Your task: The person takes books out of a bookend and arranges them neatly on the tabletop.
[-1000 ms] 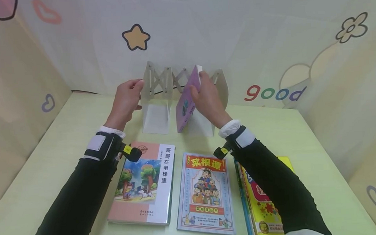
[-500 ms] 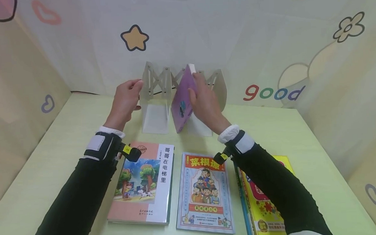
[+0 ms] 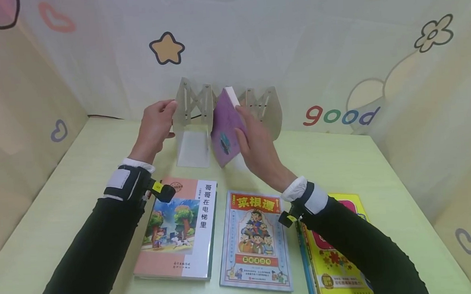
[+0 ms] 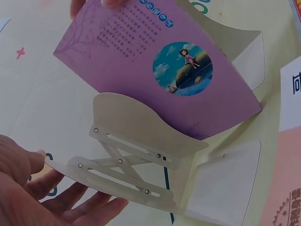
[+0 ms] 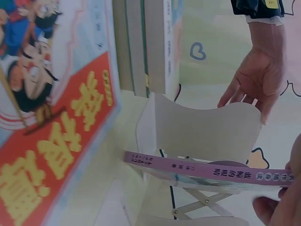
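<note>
A white folding bookend (image 3: 272,111) with crisscross metal bars stands at the back of the table. My left hand (image 3: 153,130) holds its left end panel, thumb on one face and fingers on the other in the left wrist view. My right hand (image 3: 263,152) grips a thin purple book (image 3: 225,127) by its upper right edge. The book is tilted, just right of the left inner divider (image 4: 141,115). In the right wrist view the book's spine (image 5: 207,172) shows, with its lower end close to the table; whether it touches, I cannot tell.
Nearer on the table (image 3: 386,192) lie a pink-and-white book (image 3: 180,234), a light blue book with a red title band (image 3: 255,239), and a stack with a yellow book (image 3: 337,266) on top, partly under the right forearm. A printed cloth wall (image 3: 273,29) stands close behind.
My right hand has moved the purple book left, towards the left inner divider, and turned its front more towards the head camera. The left hand has stayed on the bookend's end panel.
</note>
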### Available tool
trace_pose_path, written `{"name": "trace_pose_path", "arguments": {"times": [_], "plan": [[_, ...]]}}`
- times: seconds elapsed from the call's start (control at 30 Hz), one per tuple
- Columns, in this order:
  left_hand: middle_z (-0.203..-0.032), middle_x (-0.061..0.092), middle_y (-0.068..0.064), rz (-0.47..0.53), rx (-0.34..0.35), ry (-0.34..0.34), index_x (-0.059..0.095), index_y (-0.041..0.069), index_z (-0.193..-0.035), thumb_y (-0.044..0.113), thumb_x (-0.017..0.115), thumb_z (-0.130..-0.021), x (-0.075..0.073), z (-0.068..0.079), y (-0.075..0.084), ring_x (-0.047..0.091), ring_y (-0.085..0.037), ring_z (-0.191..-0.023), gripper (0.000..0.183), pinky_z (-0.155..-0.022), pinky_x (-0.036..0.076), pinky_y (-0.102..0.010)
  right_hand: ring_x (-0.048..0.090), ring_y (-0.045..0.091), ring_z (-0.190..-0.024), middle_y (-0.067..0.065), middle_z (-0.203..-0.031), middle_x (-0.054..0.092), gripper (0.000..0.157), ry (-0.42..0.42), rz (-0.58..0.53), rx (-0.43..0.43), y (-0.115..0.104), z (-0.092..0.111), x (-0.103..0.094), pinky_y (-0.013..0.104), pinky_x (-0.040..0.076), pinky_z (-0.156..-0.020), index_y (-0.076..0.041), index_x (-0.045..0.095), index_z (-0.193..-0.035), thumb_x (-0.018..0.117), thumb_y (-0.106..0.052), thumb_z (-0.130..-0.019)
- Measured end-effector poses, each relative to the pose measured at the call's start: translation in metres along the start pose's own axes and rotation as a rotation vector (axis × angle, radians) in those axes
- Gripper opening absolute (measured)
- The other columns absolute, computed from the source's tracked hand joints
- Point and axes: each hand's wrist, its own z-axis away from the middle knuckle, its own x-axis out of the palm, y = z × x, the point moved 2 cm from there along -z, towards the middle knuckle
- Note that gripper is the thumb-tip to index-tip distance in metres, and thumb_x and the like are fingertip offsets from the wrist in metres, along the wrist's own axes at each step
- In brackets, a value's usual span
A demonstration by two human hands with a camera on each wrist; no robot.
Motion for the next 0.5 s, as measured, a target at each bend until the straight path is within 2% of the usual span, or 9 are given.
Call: {"name": "trace_pose_path", "arguments": {"times": [0.13, 0.33, 0.43, 0.5], "plan": [[-0.140, 0.048, -0.011, -0.006, -0.003, -0.007, 0.045, 0.012, -0.146, 0.042, 0.044, -0.100, -0.001, 0.000, 0.002, 0.051, -0.031, -0.119, 0.055, -0.089, 0.049, -0.046, 0.058, 0.025, -0.114, 0.010, -0.136, 0.050, 0.053, 0.008, -0.078, -0.016, 0.002, 0.009, -0.003, 0.036, 0.050, -0.088, -0.014, 0.032, -0.148, 0.051, -0.017, -0.099], [-0.137, 0.050, -0.011, -0.004, 0.005, 0.000, 0.047, 0.011, -0.145, 0.040, 0.044, -0.100, 0.000, 0.000, 0.002, 0.051, -0.030, -0.112, 0.053, -0.089, 0.049, -0.045, 0.060, 0.027, -0.112, 0.010, -0.132, 0.054, 0.052, 0.062, -0.109, -0.005, 0.009, 0.020, -0.008, 0.037, 0.051, -0.086, -0.015, 0.034, -0.149, 0.050, -0.018, -0.099], [-0.135, 0.052, -0.011, -0.004, 0.026, 0.015, 0.048, 0.010, -0.144, 0.039, 0.044, -0.100, 0.000, 0.002, 0.002, 0.051, -0.027, -0.107, 0.052, -0.087, 0.049, -0.042, 0.061, 0.030, -0.110, 0.014, -0.129, 0.055, 0.052, 0.097, -0.123, -0.005, 0.010, 0.027, -0.013, 0.039, 0.052, -0.084, -0.011, 0.036, -0.148, 0.051, -0.015, -0.099], [-0.131, 0.053, -0.011, -0.005, 0.048, 0.030, 0.050, 0.009, -0.142, 0.038, 0.044, -0.100, 0.001, 0.003, 0.001, 0.051, -0.025, -0.103, 0.051, -0.083, 0.049, -0.037, 0.061, 0.033, -0.108, 0.018, -0.127, 0.055, 0.050, 0.115, -0.137, -0.006, 0.000, 0.031, -0.023, 0.041, 0.052, -0.084, -0.004, 0.037, -0.146, 0.051, -0.009, -0.098]]}}
